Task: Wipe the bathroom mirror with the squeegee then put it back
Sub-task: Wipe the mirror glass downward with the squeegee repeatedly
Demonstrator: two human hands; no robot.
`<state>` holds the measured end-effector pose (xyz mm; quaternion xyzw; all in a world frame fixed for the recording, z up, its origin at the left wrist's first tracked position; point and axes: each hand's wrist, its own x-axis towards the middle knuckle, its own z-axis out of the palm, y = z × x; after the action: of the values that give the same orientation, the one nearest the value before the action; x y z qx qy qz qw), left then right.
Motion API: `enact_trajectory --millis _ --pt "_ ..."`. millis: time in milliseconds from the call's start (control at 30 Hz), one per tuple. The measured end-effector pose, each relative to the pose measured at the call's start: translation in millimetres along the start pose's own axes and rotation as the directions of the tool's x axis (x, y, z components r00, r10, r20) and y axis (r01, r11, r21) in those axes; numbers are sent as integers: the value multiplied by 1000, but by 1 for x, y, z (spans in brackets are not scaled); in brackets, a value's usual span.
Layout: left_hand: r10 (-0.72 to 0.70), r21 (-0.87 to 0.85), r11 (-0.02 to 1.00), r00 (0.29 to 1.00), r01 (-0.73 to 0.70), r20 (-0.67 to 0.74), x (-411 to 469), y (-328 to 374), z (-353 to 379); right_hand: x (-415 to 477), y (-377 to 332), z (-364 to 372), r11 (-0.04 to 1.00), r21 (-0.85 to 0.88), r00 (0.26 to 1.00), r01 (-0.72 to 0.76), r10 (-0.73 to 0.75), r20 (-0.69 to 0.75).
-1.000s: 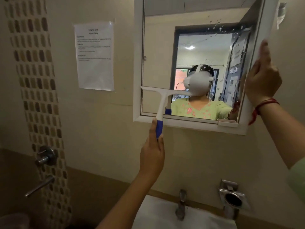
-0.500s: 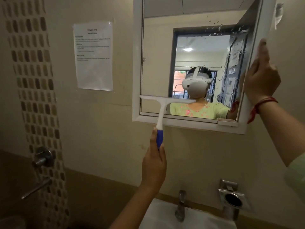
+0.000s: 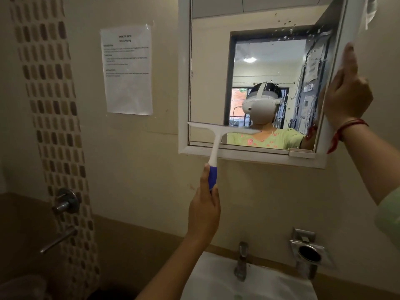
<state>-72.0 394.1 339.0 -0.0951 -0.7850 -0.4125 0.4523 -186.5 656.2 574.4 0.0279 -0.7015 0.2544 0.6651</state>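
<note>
The white-framed mirror (image 3: 212, 68) hangs on the wall above the basin, its door swung a little open on the right. Water drops and streaks cover its right part. My left hand (image 3: 204, 210) grips the blue end of a white squeegee (image 3: 216, 137) whose blade lies across the lower left of the glass, just above the bottom frame. My right hand (image 3: 346, 96) holds the mirror's right edge, fingers up along the frame, a red thread around the wrist.
A white basin (image 3: 216, 280) with a metal tap (image 3: 241, 264) sits below. A steel holder (image 3: 308, 253) is fixed to the wall at the right. A printed sheet (image 3: 127, 70) is taped left of the mirror. Tap fittings (image 3: 65, 202) stick out of the mosaic strip.
The squeegee blade has slid down the left part of the glass towards the bottom frame, my left hand lowering with it. My right hand stays on the mirror's edge.
</note>
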Motion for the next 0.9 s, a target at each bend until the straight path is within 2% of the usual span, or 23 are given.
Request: enact_trajectory --millis 267,367,533,733,900 --pt "60 16 998 995 -59 -75 45 21 -10 -1 -1 1 1000 16 1000 -3 2 3" --pt "30 15 999 998 -30 -52 29 10 -4 -2 -2 0 1000 12 1000 1 -1 3" --pt "-95 1 995 995 95 27 -35 -11 7 1 -2 -1 1000 4 1000 -5 5 1" --pt "-50 -20 999 998 49 -45 -6 9 6 2 -1 1 1000 -8 1000 -12 12 4" --pt "-85 1 996 996 85 -19 -24 1 5 -2 0 2 1000 -7 1000 -3 3 10"
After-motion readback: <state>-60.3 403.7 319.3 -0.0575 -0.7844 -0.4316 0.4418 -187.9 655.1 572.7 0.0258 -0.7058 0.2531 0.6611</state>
